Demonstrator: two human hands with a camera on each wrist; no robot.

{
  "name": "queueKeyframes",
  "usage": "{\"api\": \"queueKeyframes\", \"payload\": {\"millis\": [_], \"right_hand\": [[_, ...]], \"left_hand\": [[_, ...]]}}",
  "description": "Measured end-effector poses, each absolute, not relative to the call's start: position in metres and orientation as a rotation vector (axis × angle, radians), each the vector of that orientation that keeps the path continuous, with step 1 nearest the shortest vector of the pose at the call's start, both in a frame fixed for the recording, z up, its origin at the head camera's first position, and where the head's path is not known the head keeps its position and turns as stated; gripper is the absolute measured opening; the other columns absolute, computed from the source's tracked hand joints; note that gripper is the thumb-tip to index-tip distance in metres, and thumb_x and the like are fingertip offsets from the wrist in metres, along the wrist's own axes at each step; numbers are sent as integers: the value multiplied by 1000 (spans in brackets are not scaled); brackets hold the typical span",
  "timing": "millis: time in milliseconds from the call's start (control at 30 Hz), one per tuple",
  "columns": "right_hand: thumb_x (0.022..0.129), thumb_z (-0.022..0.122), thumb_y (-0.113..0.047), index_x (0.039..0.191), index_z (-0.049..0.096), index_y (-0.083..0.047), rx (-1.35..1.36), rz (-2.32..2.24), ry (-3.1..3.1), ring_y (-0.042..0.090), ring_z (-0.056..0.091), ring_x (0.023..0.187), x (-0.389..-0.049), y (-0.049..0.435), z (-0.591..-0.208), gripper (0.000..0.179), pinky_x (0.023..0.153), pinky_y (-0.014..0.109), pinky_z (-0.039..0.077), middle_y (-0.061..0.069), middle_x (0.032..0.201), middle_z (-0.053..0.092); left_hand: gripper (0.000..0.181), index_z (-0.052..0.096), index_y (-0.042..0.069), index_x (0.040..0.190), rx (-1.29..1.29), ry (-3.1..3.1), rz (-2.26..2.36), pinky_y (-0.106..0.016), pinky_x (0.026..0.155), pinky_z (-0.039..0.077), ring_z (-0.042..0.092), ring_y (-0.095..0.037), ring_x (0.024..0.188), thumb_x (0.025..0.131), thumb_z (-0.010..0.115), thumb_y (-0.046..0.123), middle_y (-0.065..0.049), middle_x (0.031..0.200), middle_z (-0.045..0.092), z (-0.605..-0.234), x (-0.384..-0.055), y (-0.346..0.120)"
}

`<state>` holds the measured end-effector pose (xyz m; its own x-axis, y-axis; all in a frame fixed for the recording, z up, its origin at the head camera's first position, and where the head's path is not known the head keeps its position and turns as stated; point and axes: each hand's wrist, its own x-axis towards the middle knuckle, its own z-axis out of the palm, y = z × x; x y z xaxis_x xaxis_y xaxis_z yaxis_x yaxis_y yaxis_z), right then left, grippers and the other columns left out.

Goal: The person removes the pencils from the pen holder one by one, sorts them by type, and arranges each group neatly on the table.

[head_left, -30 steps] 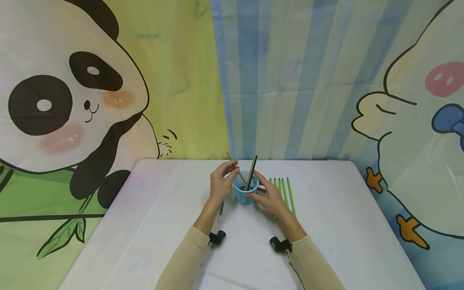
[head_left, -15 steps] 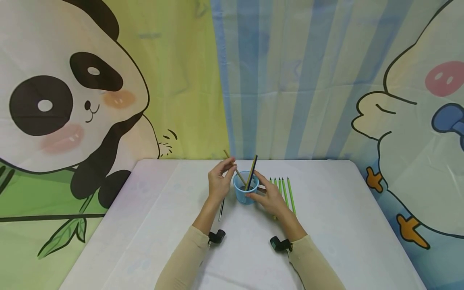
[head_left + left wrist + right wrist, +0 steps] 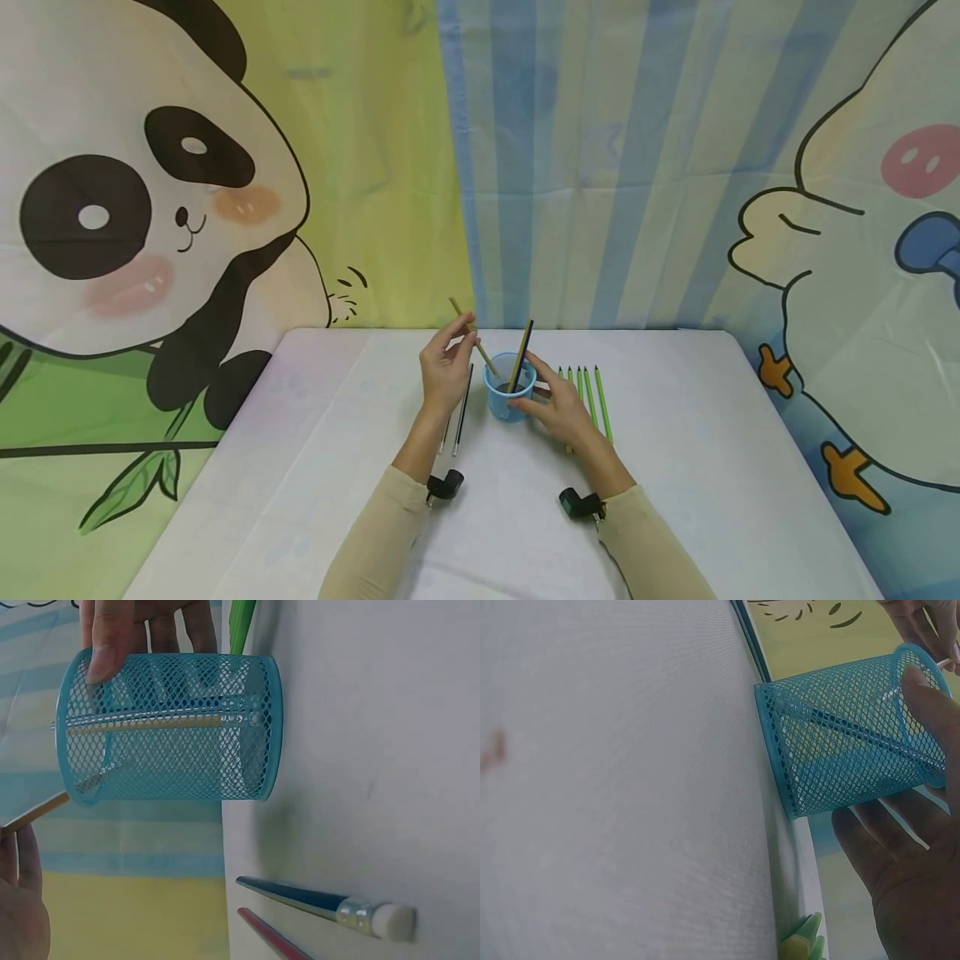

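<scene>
Pinching a slim tan stick [image 3: 485, 357] in the left hand [image 3: 444, 365], lower end inside the blue mesh cup [image 3: 503, 408]; gripping that cup, upright on the worktop [image 3: 300, 483] between dark sticks [image 3: 462, 412] and green pencils [image 3: 603, 404], with the right hand [image 3: 561, 408].

Wrist vws: same cup [image 3: 172, 746], close
</scene>
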<state>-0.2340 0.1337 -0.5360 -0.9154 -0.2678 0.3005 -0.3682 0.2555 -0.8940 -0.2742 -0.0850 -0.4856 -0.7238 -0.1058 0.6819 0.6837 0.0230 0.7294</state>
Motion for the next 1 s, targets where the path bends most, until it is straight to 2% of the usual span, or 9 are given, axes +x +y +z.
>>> {"api": "queueKeyframes", "payload": {"millis": [167,233,400,633,1000], "right_hand": [[87,87,-21,161,38,-19,629,1737,-2432,43,53,140,-235,134,-537,89,107,50,53,17,153,55],[87,87,-21,162,38,-19,628,1730,-2439,43,53,140,-235,134,-537,89,107,50,54,17,153,55],[86,87,-22,161,39,-19,624,1732,-2438,42,53,141,-234,134,-536,89,107,51,53,16,153,55],[86,87,-22,161,40,-21,619,1752,-2432,43,51,142,-234,133,-536,89,108,52,53,16,155,53],[86,87,-23,162,38,-20,604,1734,-2460,41,51,143,-234,134,-536,90,109,48,52,16,157,51]], "left_hand": [[34,70,2,131,-589,-1725,-1765,-30,88,63,70,-25,108,98,67,-3,-21,126,71,-483,-274,-88],[34,69,2,132,-591,-1722,-1765,-30,89,63,70,-23,108,99,66,-3,-21,127,71,-483,-273,-89],[34,69,0,132,-591,-1701,-1790,-28,88,63,69,-33,108,98,66,-6,-26,127,70,-481,-273,-88],[35,68,-6,131,-573,-1678,-1815,-25,87,62,69,-15,107,96,66,-9,-29,128,68,-475,-270,-92],[37,66,-3,135,-508,-1615,-1807,-25,87,62,68,-21,105,98,67,-5,-28,128,68,-460,-270,-116]]}}
